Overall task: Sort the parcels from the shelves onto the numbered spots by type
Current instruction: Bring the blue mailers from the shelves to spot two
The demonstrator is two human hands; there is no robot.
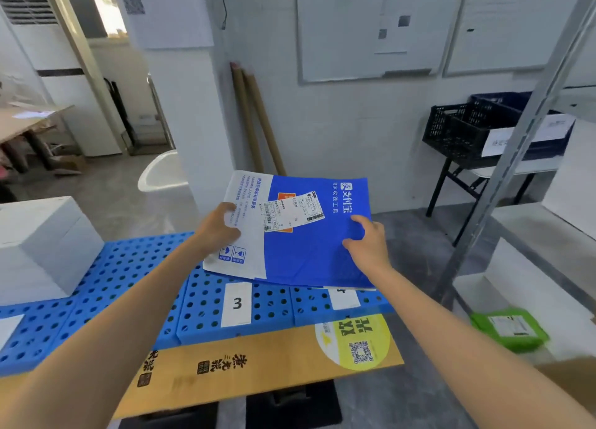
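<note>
A flat blue and white mailer envelope [303, 254] with a shipping label is held level above the blue perforated pallet [135, 283]. My left hand [219, 228] grips its white left edge, thumb on top. My right hand [367, 238] grips its blue right side. The envelope hovers over the back of the pallet, beyond the white card marked 3 [237, 303] and above a second card [343, 298] whose number is hidden.
A white box [42, 244] sits on the pallet's left end. Printed cardboard [258, 361] lies along the pallet's front. A metal shelf post [503, 177] stands at right, with a green parcel [509, 328] and white boxes on the shelves. Black crates [467, 128] rest on a stand behind.
</note>
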